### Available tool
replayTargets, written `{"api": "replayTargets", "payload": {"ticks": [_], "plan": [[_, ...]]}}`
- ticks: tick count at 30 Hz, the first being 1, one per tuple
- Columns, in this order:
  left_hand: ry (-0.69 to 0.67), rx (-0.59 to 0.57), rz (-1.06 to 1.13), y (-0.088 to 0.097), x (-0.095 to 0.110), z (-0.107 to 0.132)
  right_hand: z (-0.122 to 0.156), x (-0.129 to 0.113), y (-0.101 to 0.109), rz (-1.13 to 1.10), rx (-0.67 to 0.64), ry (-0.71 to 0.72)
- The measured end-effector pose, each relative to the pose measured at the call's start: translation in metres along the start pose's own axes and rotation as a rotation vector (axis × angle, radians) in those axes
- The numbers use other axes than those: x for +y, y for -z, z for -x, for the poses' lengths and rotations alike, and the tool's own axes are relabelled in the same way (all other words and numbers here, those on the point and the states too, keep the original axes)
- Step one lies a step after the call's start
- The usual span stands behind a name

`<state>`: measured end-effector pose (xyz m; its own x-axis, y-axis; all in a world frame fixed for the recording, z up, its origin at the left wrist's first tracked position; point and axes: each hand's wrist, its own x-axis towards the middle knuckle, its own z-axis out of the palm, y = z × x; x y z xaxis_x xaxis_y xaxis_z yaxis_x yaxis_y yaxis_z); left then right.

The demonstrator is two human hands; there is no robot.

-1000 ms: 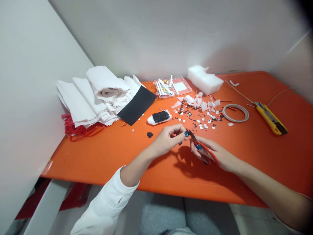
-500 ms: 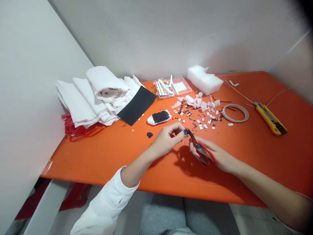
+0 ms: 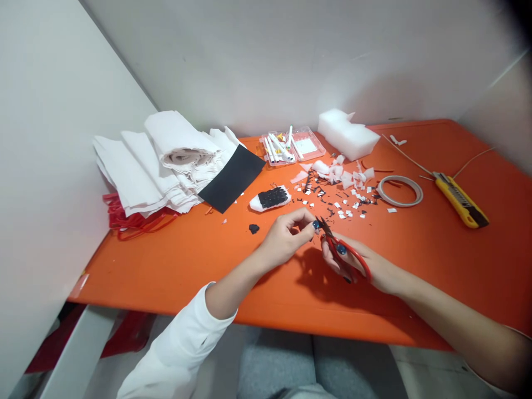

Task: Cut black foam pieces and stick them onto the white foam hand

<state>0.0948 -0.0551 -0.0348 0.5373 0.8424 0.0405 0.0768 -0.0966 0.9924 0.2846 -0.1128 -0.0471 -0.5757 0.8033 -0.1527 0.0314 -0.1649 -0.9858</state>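
Note:
Over the orange table [image 3: 187, 271], my right hand [image 3: 353, 257] is closed round the red handles of a pair of scissors [image 3: 356, 256]. Their dark blades are spread apart and point at the fingertips of my left hand [image 3: 288, 233]. Thumb and finger of that left hand are pinched together beside the blade tips; a tiny dark piece seems to be between them, too small to name. Just beyond lies a white foam shape [image 3: 270, 198] covered in part with overlapping black pieces. A small black scrap [image 3: 254, 228] sits to the left of my hands.
Black and white clippings [image 3: 343, 208] are scattered beyond my hands. To the right are a tape roll [image 3: 419, 191] and a yellow utility knife [image 3: 461, 202]. Farther back stand a foam block [image 3: 349, 136] and a marker case [image 3: 311, 145]. White folded sheets [image 3: 141, 172] and a black sheet [image 3: 233, 177] lie left.
The scissors have opened: the handles and blades are farther apart than half a second ago. My left hand has stayed nearly in place, still pinched.

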Motion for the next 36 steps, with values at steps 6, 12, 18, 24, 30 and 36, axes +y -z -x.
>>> {"api": "replayTargets", "payload": {"ticks": [6, 12, 18, 24, 30, 36], "plan": [[-0.006, -0.005, 0.009, 0.0001, -0.0002, -0.0007, 0.0008, -0.0017, -0.0005, 0.001, 0.013, 0.004], [0.012, -0.031, 0.006, 0.0007, -0.0011, -0.0009, -0.0005, -0.0023, 0.0004, 0.021, 0.016, -0.006], [0.015, -0.012, 0.033, 0.0008, -0.0003, -0.0016, -0.0001, 0.0012, 0.0016, 0.013, 0.001, 0.011], [0.035, -0.036, 0.038, 0.0007, 0.0006, -0.0018, 0.0004, -0.0025, 0.0008, 0.020, -0.002, 0.008], [0.063, -0.009, 0.044, 0.0001, 0.0006, -0.0015, 0.0008, -0.0038, 0.0004, 0.034, -0.003, -0.012], [0.063, -0.012, 0.040, 0.0001, 0.0005, -0.0024, 0.0011, -0.0038, -0.0002, 0.045, -0.003, -0.021]]}}
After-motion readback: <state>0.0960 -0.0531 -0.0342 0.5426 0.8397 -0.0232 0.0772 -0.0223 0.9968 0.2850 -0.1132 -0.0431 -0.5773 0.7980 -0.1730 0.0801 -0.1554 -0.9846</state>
